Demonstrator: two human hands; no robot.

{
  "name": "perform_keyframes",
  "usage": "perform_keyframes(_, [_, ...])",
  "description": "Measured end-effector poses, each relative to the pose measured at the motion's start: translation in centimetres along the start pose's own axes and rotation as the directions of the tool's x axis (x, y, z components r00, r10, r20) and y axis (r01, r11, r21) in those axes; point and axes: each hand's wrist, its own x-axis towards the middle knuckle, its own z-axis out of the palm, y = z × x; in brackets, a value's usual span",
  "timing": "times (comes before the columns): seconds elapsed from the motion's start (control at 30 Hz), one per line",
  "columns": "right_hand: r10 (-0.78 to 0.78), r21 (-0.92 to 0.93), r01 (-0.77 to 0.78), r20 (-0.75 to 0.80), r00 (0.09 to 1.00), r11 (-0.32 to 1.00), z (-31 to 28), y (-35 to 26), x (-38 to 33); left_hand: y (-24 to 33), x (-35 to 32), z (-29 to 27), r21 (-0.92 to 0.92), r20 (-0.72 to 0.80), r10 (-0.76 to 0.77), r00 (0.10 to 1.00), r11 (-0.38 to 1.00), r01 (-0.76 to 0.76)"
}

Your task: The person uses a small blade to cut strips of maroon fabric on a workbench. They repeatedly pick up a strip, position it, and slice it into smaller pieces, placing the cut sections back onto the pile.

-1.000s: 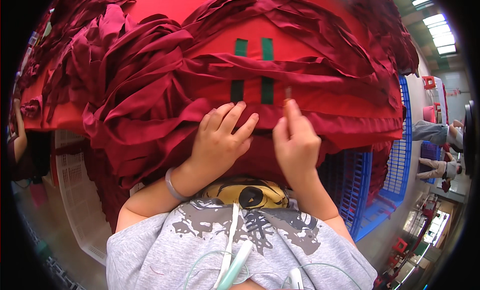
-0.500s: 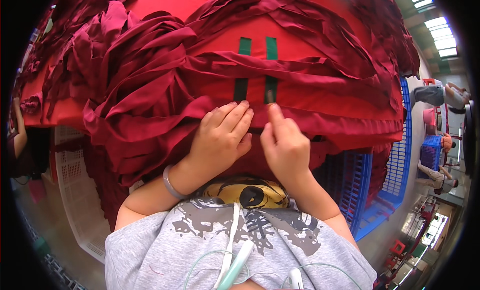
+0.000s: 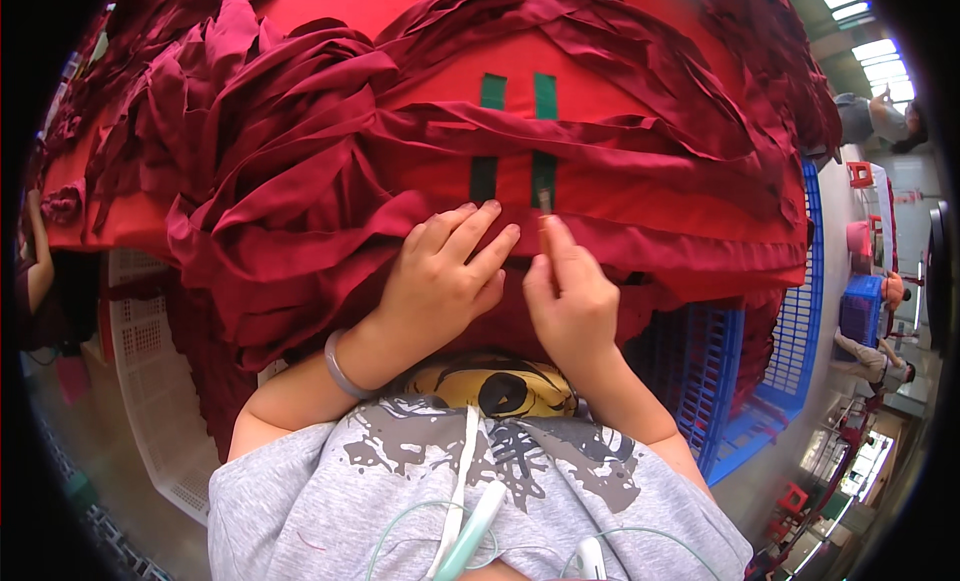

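Long strips of dark red cloth (image 3: 290, 221) lie heaped and draped over a bright red table covering (image 3: 640, 196). Two green tape strips (image 3: 545, 96) run side by side on the covering, partly crossed by the cloth. My left hand (image 3: 440, 261) lies on the cloth at the near edge, fingers outstretched, just below the left tape strip. To its right, my right hand (image 3: 575, 296) is closed round a slim tool with an orange-brown handle (image 3: 545, 231). The tool's dull greyish tip reaches the lower end of the right tape strip; its exact kind is unclear.
Blue plastic crates (image 3: 700, 381) holding dark red cloth stand at the right below the table. A white crate (image 3: 160, 381) stands at the left. Another person's arm (image 3: 40, 251) shows at the far left edge. People and red stools (image 3: 790, 499) are farther off at right.
My right hand has shifted slightly, and more of the tool shows. My left fingers have spread a little. A person in the right background has moved; the cloth looks the same.
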Motion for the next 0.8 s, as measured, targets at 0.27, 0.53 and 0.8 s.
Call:
perform_keyframes(0.27, [0.049, 0.015, -0.055, 0.263, 0.963, 0.998, -2.7, -0.7, -0.1, -0.1, -0.1, 0.1, -0.001, -0.01, -0.013, 1.0, 1.0, 0.013])
perform_keyframes(0.53, [0.025, 0.016, -0.028, 0.164, 0.986, 0.999, -2.1, -0.6, 0.9, -0.2, -0.1, -0.1, -0.026, -0.001, -0.012, 1.0, 1.0, 0.012])
perform_keyframes(0.8, [-0.003, -0.035, 0.007, 0.102, 0.995, 0.999, -1.3, -0.1, 1.4, -0.3, -0.3, 0.0, -0.029, 0.003, 0.002, 1.0, 1.0, -0.002])
